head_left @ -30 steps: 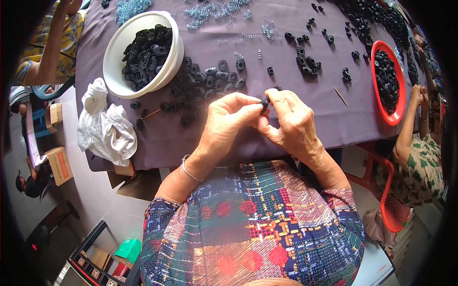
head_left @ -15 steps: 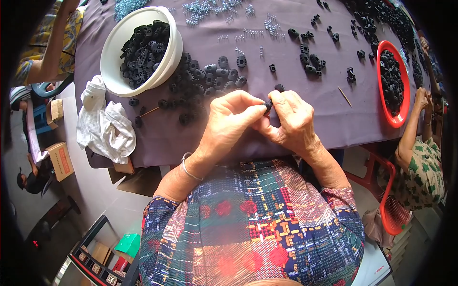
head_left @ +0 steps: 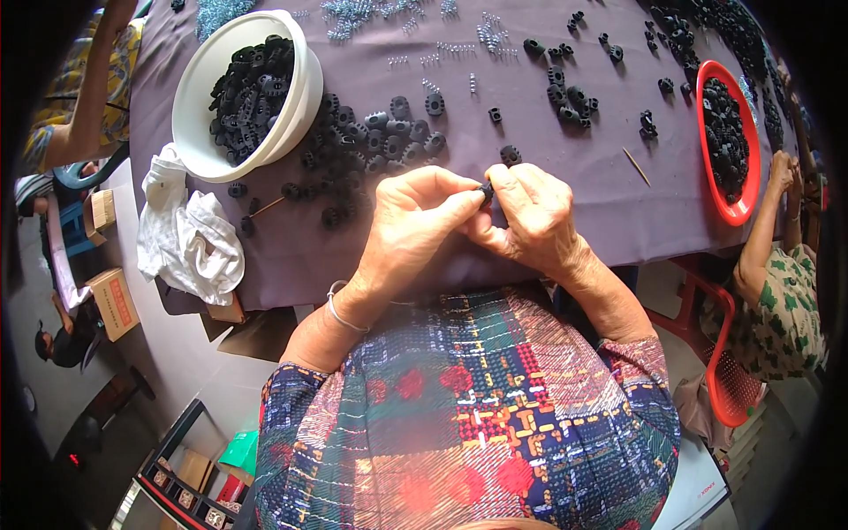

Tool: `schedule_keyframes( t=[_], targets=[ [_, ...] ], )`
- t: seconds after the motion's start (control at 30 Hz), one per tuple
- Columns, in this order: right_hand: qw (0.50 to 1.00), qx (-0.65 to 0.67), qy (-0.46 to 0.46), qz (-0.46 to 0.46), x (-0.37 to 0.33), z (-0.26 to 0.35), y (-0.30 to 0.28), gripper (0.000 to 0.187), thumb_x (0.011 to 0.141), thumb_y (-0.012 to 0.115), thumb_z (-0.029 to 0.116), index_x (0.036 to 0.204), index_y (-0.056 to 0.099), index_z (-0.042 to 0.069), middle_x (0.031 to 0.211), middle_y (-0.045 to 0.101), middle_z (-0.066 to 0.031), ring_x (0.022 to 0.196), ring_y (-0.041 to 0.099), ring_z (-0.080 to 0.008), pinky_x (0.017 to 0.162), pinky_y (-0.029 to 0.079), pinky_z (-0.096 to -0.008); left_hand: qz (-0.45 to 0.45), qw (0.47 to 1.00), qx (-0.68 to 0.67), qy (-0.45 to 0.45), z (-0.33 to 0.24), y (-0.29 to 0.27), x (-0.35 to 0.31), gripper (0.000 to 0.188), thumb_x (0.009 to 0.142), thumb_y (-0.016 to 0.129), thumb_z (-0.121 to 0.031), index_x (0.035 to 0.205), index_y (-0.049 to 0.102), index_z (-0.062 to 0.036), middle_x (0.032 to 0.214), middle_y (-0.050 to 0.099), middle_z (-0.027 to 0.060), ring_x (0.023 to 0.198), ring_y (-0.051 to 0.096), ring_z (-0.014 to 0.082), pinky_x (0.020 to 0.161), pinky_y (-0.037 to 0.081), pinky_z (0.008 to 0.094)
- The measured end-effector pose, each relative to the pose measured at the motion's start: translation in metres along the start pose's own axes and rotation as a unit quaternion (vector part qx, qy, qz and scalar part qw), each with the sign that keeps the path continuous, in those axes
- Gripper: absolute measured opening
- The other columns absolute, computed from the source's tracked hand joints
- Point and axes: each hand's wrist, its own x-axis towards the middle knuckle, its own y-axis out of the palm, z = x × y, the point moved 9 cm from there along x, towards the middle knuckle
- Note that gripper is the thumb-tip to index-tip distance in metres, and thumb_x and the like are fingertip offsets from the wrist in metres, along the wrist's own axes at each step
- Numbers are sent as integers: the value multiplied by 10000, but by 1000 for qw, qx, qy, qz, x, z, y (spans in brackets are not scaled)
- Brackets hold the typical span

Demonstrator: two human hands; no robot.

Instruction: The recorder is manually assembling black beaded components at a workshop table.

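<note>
My left hand [head_left: 415, 230] and my right hand [head_left: 530, 221] meet over the near edge of the purple-covered table [head_left: 565, 221]. Together they pinch one small black plastic part [head_left: 487, 189] between fingertips and thumbs; most of it is hidden. Just beyond my hands lies a heap of similar black parts [head_left: 371, 141]. A single black part [head_left: 510, 155] sits right above my right hand.
A white bowl [head_left: 199, 97] of black parts stands at the far left, a white cloth [head_left: 190, 238] below it. A red tray [head_left: 702, 132] of parts is at the right, a thin stick [head_left: 636, 166] beside it. Small metal springs [head_left: 415, 26] lie at the back. Other people sit at left and right.
My hands stay together on the small part, with only slight finger shifts. The view has tilted a little.
</note>
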Motion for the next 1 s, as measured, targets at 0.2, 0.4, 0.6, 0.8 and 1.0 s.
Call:
schedule_keyframes(
  t=[0.2, 0.4, 0.6, 0.8, 1.0],
  targets=[
    [1000, 26, 8, 5, -4, -1, 2, 315, 683, 703, 178, 878, 557, -20, 642, 511, -110, 560, 544, -274, 501, 467, -371, 8, 1000, -6, -7, 2, -2, -3, 108, 861, 636, -18, 948, 642, 46, 812, 664, 76, 724, 627, 102, 656, 525, 230],
    [984, 148, 82, 50, -1, -9, -7, 397, 681, 700, 112, 1025, 560, -29, 760, 583, -143, 665, 597, -303, 589, 507, -376, 8, 999, -32, -13, 8, -6, -3, 146, 873, 639, -57, 989, 637, 31, 883, 672, 89, 770, 646, 126, 681, 526, 237],
    [981, 154, 115, 19, -9, -21, -19, 396, 710, 656, -35, 1099, 590, -2, 837, 587, -96, 683, 595, -172, 568, 502, -279, 4, 999, -37, -16, 10, -7, -3, 181, 893, 626, -102, 1019, 630, 26, 943, 680, 110, 844, 672, 180, 706, 536, 270],
    [992, 84, 97, 17, -13, -6, -22, 448, 686, 733, 80, 1099, 586, -12, 948, 603, -138, 823, 618, -251, 702, 530, -343, 9, 999, -33, -7, 10, -6, -2, 180, 884, 634, -86, 1022, 625, 29, 946, 678, 112, 842, 667, 167, 702, 539, 264],
    [997, -4, 74, 1, -9, 6, -11, 467, 676, 747, 147, 1068, 582, -45, 952, 611, -171, 827, 621, -320, 712, 533, -381, 13, 1000, -21, -4, 4, -1, -5, 160, 867, 645, -58, 995, 628, 35, 878, 675, 102, 762, 656, 138, 692, 542, 253]
  ],
)
